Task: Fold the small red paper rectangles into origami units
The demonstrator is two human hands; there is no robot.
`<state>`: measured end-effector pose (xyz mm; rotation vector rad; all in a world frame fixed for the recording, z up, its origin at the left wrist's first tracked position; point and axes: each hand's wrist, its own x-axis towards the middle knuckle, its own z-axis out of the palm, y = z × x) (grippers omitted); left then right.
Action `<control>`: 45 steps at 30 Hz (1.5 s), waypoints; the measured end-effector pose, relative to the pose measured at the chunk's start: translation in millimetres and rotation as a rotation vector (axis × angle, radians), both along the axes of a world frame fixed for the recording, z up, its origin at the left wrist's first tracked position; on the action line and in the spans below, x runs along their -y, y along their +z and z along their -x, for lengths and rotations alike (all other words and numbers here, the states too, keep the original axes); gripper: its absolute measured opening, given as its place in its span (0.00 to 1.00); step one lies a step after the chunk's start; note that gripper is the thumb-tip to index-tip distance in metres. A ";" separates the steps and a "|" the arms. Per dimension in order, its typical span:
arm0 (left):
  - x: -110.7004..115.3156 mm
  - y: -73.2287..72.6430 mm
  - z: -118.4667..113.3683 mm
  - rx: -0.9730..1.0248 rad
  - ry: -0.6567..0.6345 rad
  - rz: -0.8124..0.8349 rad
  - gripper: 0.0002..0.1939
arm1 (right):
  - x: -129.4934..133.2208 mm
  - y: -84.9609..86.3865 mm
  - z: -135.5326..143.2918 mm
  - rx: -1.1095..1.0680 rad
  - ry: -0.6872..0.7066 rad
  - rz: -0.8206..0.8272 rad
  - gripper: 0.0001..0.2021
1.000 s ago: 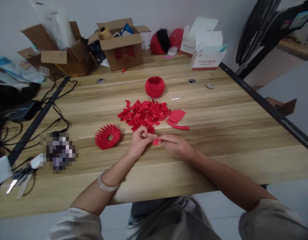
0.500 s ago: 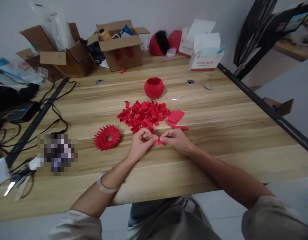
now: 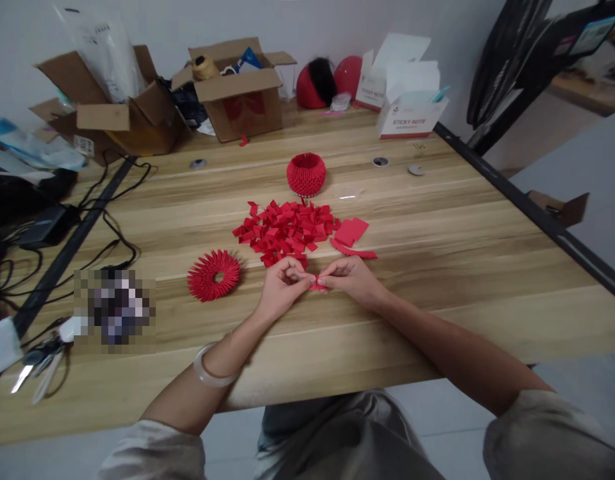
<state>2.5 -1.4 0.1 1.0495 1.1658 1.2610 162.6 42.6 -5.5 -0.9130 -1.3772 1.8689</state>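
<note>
A small piece of red paper [image 3: 317, 285] is pinched between my two hands, just above the wooden table. My left hand [image 3: 286, 283] grips its left side with thumb and fingers closed. On the other side, my right hand [image 3: 350, 280] pinches it the same way. Beyond my fingers lies a loose pile of red paper pieces [image 3: 290, 228]. Flat red paper sheets [image 3: 351, 231] and a narrow row of red paper [image 3: 354, 251] rest to the pile's right. A spiky red paper ring [image 3: 214, 275] lies left of my left hand. Behind the pile stands a round red paper bowl [image 3: 306, 175].
Open cardboard boxes [image 3: 244, 107] and a sticky note box [image 3: 410, 119] line the table's back. Black cables [image 3: 107, 220] run along the left, near scissors [image 3: 42, 363] and a blurred-out patch. A black fan [image 3: 502, 67] stands at the back right.
My hands stay in nearly the same place, still pinching the red paper; less of it shows below my fingertips. The view has shifted very slightly.
</note>
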 end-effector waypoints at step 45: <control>-0.2 -0.7 0.7 -0.076 -0.015 -0.063 0.13 | 2.9 -2.5 1.8 0.006 -0.028 0.005 0.06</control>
